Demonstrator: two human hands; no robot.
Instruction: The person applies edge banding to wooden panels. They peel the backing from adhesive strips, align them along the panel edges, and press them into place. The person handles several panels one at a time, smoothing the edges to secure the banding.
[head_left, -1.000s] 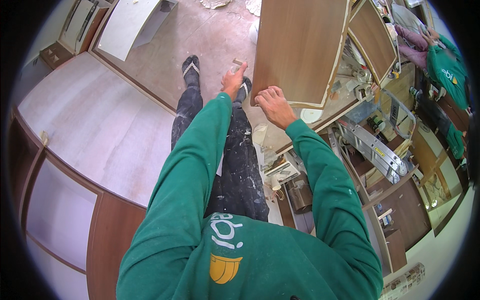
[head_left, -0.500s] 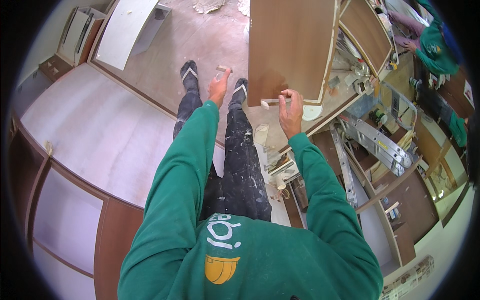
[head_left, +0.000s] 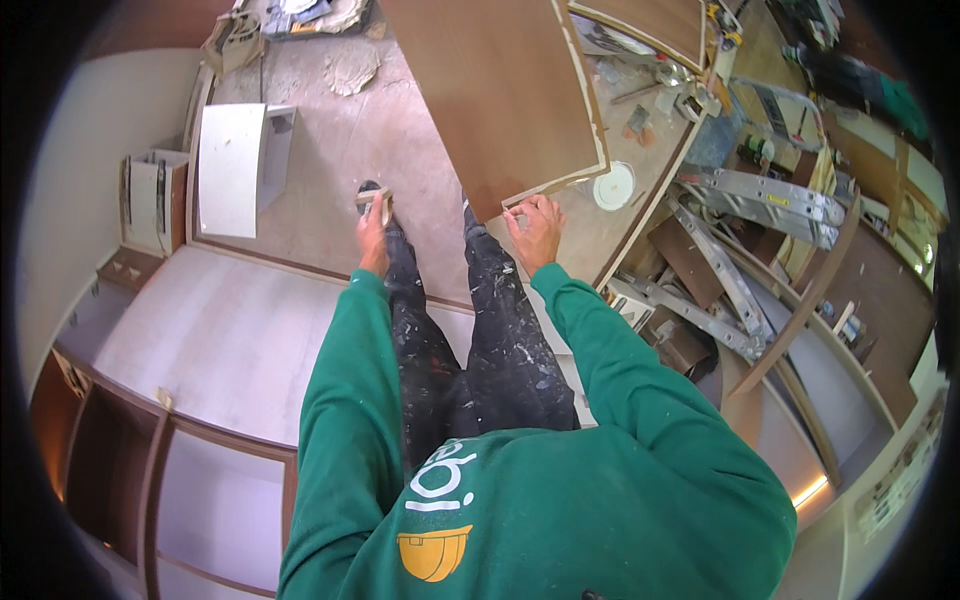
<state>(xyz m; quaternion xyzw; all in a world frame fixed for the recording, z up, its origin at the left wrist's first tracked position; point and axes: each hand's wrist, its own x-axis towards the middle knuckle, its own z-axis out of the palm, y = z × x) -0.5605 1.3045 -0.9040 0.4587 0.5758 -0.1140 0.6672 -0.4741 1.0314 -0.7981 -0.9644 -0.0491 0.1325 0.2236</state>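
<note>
My left hand (head_left: 371,243) is closed around a small flat tan piece (head_left: 372,197), which looks like a block or scraper; its exact kind is unclear. A large brown wood panel (head_left: 490,95) with a pale, rough edge stretches away in front of me. At the panel's near corner, my right hand (head_left: 537,232) pinches the edge between thumb and fingertips, the other fingers curled. Both hands are above my dark, paint-spattered trousers (head_left: 510,330).
On the right lie an aluminium ladder (head_left: 765,198) and stacked boards. A round white lid (head_left: 613,185) is by the panel. To the left stand a white panel (head_left: 228,170), a drawer unit (head_left: 157,205) and a long pale cabinet surface (head_left: 220,340). Another brown panel (head_left: 655,22) is farther off.
My view has shifted, and the panel now slants to the left. My right hand has moved to its near corner. The left hand, still holding the tan piece, sits lower and farther left.
</note>
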